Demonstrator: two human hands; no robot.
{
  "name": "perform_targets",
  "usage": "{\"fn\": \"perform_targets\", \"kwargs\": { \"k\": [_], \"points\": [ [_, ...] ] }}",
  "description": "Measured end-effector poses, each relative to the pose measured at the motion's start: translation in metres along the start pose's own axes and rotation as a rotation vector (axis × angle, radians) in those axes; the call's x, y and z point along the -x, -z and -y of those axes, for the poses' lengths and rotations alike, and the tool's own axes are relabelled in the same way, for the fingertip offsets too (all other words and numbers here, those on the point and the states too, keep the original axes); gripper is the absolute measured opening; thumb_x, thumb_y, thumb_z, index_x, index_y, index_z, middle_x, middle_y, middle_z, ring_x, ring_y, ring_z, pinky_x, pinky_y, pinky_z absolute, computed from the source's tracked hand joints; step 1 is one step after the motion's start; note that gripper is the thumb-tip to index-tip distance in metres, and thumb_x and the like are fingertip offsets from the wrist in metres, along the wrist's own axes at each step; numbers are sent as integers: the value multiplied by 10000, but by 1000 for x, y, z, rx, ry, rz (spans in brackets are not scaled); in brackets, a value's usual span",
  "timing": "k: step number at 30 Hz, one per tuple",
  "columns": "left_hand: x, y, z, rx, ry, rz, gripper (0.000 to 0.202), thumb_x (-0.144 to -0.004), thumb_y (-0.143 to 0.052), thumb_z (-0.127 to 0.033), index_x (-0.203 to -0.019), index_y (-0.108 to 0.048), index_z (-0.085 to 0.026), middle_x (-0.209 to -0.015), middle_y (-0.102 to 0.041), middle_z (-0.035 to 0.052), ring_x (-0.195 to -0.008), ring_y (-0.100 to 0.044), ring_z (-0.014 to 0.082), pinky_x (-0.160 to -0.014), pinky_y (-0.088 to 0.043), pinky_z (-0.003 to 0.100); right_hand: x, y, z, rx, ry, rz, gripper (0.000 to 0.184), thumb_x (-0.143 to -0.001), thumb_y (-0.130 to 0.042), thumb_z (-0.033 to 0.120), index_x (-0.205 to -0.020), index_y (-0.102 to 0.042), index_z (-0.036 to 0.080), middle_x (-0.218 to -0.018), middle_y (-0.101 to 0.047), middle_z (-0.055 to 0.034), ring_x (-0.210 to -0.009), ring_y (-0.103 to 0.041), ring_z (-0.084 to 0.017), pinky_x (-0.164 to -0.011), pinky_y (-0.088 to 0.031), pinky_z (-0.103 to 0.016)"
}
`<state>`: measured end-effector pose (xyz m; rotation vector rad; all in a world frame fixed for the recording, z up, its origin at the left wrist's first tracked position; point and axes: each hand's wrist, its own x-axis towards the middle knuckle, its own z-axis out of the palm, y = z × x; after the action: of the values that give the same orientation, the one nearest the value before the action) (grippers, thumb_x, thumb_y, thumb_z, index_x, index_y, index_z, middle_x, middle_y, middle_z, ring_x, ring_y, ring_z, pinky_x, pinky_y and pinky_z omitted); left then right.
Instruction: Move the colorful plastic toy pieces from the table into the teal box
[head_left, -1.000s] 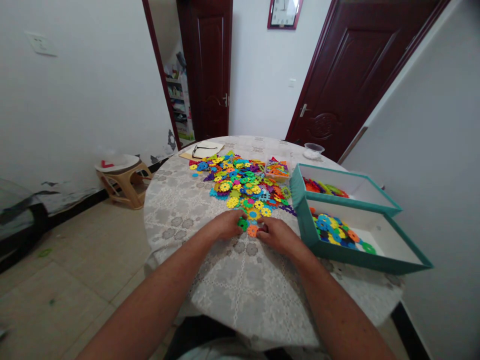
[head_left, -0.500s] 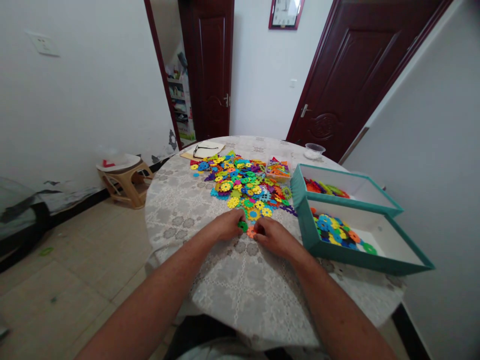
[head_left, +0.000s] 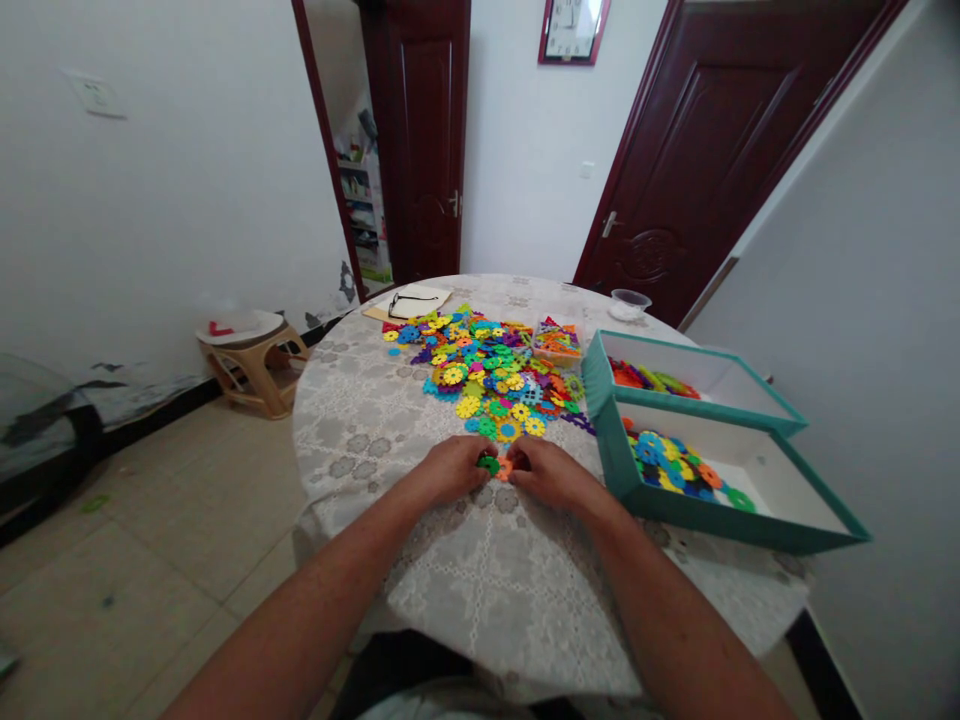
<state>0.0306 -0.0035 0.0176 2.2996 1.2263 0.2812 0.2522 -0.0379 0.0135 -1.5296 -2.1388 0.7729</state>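
Green disc (head_left: pixel 489 463) and orange disc (head_left: pixel 505 468) meet edge to edge between my fingertips, just below the centre of the frame.

My left hand (head_left: pixel 452 467) is pinched tight on the green one and my right hand (head_left: pixel 551 473) on the orange one, both low over the lace tablecloth (head_left: pixel 480 580). Just above them spreads the bright pile of discs (head_left: pixel 487 370). At right stand two teal boxes, the near box (head_left: pixel 720 520) and the far box (head_left: pixel 592 372), each with discs inside. Glasses (head_left: pixel 409 303) lie on a notebook (head_left: pixel 431 294) further up.
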Motion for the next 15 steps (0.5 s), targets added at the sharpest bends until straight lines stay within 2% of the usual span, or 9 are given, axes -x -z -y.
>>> {"fn": "perform_targets", "kwargs": {
  "k": [4, 9, 13, 15],
  "points": [
    [-9, -2, -7, -36, 56, 20, 239, -790, -655, -204, -1014, -730, -241, -1019, -768, 46, -935, -689, 230, -763, -484, 287, 2, 1, 2, -5, -6, -8, 143, -859, -697, 209, -996, -667, 187, -923, -690, -17, -820, -586, -152, -691, -367, -251],
    [-15, -4, -14, 38, 86, 37, 198, -792, -681, -229, -990, -686, -221, -962, -761, 41, -881, -686, 219, -704, -471, 281, 4, 2, 5, 32, -2, -33, 125, -805, -678, 140, -892, -609, 197, -878, -655, 4, -795, -552, -143, -687, -350, -245],
    [-14, -1, -16, 91, 83, 41, 186, -808, -685, -233, -992, -679, -214, -947, -762, 32, -859, -690, 203, -685, -463, 271, 7, 5, 9, -62, -13, -15, 316, -809, -665, 132, -1110, -620, 216, -878, -683, 20, -785, -584, -145, -693, -371, -239],
    [-13, 1, -16, 98, 91, 40, 166, -813, -680, -227, -977, -684, -207, -935, -763, 32, -856, -695, 203, -682, -464, 269, 7, 6, 11, -54, 9, 1, 261, -810, -657, 137, -1060, -649, 212, -854, -676, 23, -776, -581, -146, -688, -368, -244]
  ]
}}
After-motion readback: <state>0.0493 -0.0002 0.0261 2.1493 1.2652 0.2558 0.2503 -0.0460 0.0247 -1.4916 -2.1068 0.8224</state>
